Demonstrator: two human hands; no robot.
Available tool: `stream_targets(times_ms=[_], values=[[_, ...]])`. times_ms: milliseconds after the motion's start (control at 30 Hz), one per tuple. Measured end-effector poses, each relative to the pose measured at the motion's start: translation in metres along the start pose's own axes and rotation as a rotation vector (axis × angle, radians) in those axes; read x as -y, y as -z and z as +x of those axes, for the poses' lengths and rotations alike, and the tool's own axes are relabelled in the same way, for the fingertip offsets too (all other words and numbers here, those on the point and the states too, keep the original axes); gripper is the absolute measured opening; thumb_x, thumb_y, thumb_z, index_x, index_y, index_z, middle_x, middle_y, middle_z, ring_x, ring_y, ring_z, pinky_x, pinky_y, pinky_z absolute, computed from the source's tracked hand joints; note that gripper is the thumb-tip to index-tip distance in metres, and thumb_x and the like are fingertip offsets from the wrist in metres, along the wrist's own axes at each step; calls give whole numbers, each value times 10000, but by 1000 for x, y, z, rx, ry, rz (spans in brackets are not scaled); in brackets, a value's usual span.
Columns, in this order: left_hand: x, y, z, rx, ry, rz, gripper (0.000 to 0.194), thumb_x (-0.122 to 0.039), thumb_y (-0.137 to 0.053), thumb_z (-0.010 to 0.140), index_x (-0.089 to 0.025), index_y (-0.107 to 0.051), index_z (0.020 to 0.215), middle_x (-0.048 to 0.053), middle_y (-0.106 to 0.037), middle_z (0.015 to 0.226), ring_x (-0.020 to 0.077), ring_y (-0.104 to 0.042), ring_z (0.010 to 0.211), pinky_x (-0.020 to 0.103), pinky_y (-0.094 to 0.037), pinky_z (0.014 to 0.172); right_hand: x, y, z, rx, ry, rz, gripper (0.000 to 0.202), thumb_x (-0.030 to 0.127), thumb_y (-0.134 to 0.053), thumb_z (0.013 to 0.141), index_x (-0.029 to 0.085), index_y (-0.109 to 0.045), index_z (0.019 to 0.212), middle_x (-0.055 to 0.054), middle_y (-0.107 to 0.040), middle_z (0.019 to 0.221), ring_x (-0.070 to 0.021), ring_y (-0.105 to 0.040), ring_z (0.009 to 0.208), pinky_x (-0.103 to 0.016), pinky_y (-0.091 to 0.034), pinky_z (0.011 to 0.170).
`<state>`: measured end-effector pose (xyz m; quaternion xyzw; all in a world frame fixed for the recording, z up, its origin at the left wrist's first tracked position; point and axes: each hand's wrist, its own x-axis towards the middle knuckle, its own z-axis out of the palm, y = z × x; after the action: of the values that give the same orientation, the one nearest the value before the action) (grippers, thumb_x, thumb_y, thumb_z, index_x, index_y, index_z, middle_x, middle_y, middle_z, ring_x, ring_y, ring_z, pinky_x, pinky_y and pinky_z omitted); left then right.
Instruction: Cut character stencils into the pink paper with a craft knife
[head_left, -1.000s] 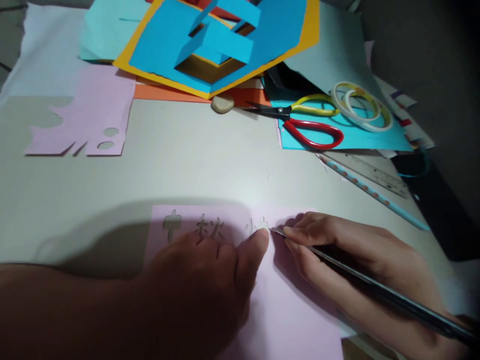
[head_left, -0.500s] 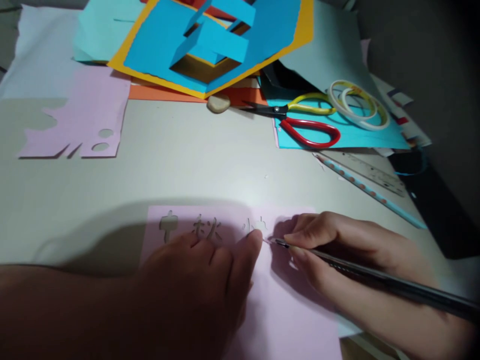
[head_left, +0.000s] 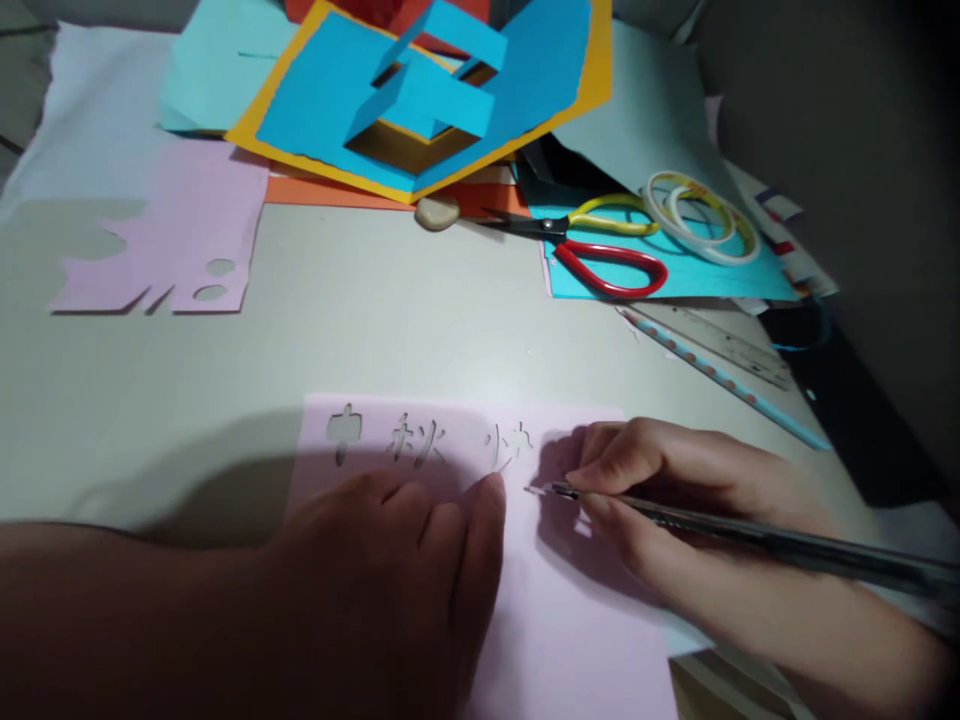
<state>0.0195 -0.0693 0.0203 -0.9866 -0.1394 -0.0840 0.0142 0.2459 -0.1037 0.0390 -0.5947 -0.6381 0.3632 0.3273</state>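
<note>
A pink sheet (head_left: pixel 570 620) with cut-out characters along its top lies on the table. My left hand (head_left: pixel 397 570) rests on it below the characters, fingers curled together and the index fingertip pressed to the paper; whether anything is under the fingers is hidden. My right hand (head_left: pixel 652 490) is closed round a slim dark craft knife (head_left: pixel 697 525), thumb and finger near its tip. The blade points left, just right of my left index fingertip and below the rightmost cut character (head_left: pixel 521 440).
Red-and-yellow-handled scissors (head_left: pixel 555 230), tape rolls (head_left: pixel 694 215) and a stone (head_left: pixel 437 213) lie beyond the sheet. A blue pop-up card (head_left: pixel 300 115) stands behind. At right are a pencil (head_left: pixel 720 375) and a ruler (head_left: pixel 739 350); at left, a pink scrap (head_left: pixel 202 220).
My left index fingertip has drawn back down and left, showing more of the rightmost character. The knife tip has shifted slightly down, away from the cut strokes. The whole view has shifted a little.
</note>
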Motion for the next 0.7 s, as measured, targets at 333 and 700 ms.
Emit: stream_targets(times_ms=[333,700], values=[[3,1,-6,-20,-83,91,452,-147,-562,870,92,-524,1252,34,-614,673,211,-557,506,394,-494,428,-2,4,-18,-79,61,-84,214,58,-684,792,270,-665,808,31,-796,814,-139,-760,706,-166,-578,608],[2,4,-6,-105,-121,48,369,-187,-561,892,6,-588,1206,20,-610,688,219,-542,520,408,-461,438,17,-11,-41,73,425,-130,278,15,-625,826,216,-676,1010,-23,-790,812,-169,-757,727,-247,-635,685]])
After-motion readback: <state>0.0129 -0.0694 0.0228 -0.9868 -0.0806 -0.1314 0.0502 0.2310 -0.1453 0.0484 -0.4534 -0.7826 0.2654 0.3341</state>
